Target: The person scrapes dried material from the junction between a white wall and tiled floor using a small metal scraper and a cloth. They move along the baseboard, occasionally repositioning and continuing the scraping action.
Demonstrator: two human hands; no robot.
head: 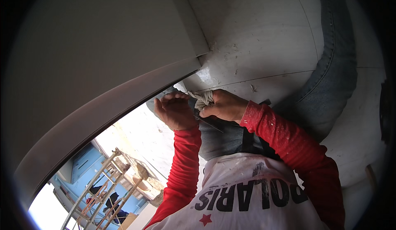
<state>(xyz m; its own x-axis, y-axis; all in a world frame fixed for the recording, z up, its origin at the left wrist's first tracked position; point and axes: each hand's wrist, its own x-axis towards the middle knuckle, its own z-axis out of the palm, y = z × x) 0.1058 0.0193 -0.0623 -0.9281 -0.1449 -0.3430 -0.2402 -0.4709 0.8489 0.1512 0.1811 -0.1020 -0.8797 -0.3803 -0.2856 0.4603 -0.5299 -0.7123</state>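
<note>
My right hand [227,105] grips a bunched, off-white cord or twisted cloth [202,99], with a loose end sticking out toward the left. Beside it is my left hand [175,111], palm facing up and fingers slightly curled and spread, with nothing visible in it. A thin dark strip [212,125], its kind unclear, slants below the bundle over my jeans [221,138]. Both hands are above my lap, close to the lower edge of a large grey panel or wall [123,87].
Pale floor tiles [266,50] carry crumbs and flakes of debris [253,88]. My bent leg [335,63] lies along the right. At lower left, a ladder-like frame [92,196] stands before a blue wall [88,162]. A dark object [384,112] sits at the right rim.
</note>
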